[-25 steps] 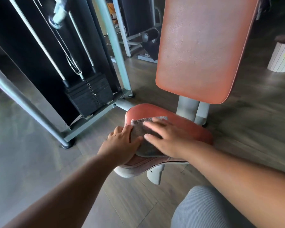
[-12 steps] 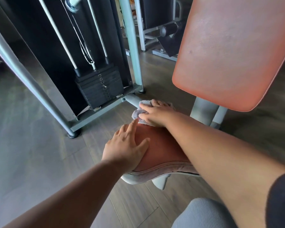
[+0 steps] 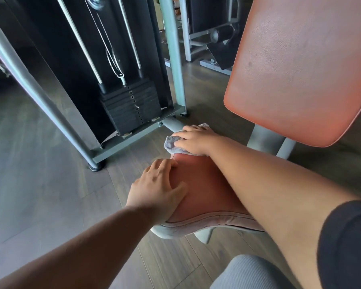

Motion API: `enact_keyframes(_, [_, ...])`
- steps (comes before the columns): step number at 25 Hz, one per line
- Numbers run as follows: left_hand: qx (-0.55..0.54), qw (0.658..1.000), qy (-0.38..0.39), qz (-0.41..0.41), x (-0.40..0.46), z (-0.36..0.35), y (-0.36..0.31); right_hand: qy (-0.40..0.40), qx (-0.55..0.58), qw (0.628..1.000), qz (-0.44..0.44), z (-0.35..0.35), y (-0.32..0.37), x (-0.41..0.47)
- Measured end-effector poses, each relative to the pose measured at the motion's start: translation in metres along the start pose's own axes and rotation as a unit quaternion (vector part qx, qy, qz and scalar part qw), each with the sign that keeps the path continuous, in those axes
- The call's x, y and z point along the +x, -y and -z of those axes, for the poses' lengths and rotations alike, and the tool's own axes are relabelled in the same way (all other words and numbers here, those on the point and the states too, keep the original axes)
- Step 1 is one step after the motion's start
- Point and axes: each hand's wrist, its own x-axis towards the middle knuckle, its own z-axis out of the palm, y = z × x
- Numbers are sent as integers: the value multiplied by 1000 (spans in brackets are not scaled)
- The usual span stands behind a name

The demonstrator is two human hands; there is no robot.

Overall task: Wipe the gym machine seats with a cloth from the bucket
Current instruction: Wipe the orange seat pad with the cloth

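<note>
The orange padded seat (image 3: 206,184) of the gym machine lies just below me. A grey cloth (image 3: 170,143) sits bunched on the seat's far edge. My right hand (image 3: 196,140) lies on top of the cloth and presses it down, fingers pointing left. On the seat's left rim rests my left hand (image 3: 156,190), fingers spread and holding nothing. The orange backrest (image 3: 300,69) stands tilted at the upper right. No bucket is in view.
A black weight stack (image 3: 131,107) with guide rods stands in a grey metal frame (image 3: 173,59) to the left of the seat. Another machine (image 3: 213,28) is further back. Dark wood flooring surrounds the seat. My grey-clad knee (image 3: 248,274) is at the bottom.
My right hand has pushed the cloth from the middle of the seat to its far edge. My left hand has stayed on the seat's left rim. My head has moved closer.
</note>
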Motion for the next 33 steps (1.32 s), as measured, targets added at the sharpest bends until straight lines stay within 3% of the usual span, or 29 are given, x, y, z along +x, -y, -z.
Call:
enact_keyframes(2, [3,1000,3,-5,0,1,0,0,42,999,-15,0,-24,-16])
enact_keyframes(6, [2,1000,-3,-12,0,0,1,-6,98,980,-171,-5,-68,-75])
enact_keyframes(12, [-1,1000,-9,1,3,-2,3,-112,86,949,-282,-46,-82,-233])
enact_keyframes(15, [-3,1000,-9,4,3,-3,3,-112,54,940,-319,-39,-65,-219])
enact_keyframes(19, [1,1000,-1,6,4,-1,2,-69,-2,958,-278,-19,-18,-169])
enact_keyframes(25, [-12,1000,-7,3,5,-3,6,-207,-76,973,-65,-64,-4,-263])
enact_keyframes(29, [-9,1000,-15,6,-2,-4,3,-177,-90,971,-136,-59,-19,-274])
enact_keyframes(33, [-73,997,-10,18,2,-3,4,-218,-55,966,-127,-62,43,-236])
